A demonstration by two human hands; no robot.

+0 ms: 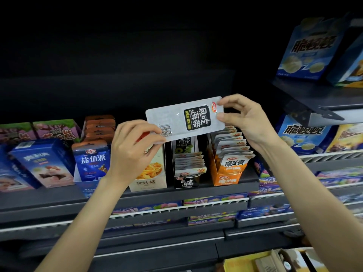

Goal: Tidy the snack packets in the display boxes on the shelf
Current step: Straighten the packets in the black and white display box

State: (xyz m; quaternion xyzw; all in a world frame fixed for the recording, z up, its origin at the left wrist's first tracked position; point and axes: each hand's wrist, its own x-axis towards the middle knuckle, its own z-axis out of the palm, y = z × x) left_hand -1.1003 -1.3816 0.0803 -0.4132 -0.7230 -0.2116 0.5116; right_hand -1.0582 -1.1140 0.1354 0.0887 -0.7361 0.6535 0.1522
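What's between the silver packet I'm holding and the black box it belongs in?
Nothing visible. Your left hand and right hand hold the silver packet in the air above the black display box. Its top is open; the packets already inside sit low, towards its front.

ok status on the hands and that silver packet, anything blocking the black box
Left hand and right hand each pinch an end of the silver packet. Packet held sideways above the black display box. Nothing between them.
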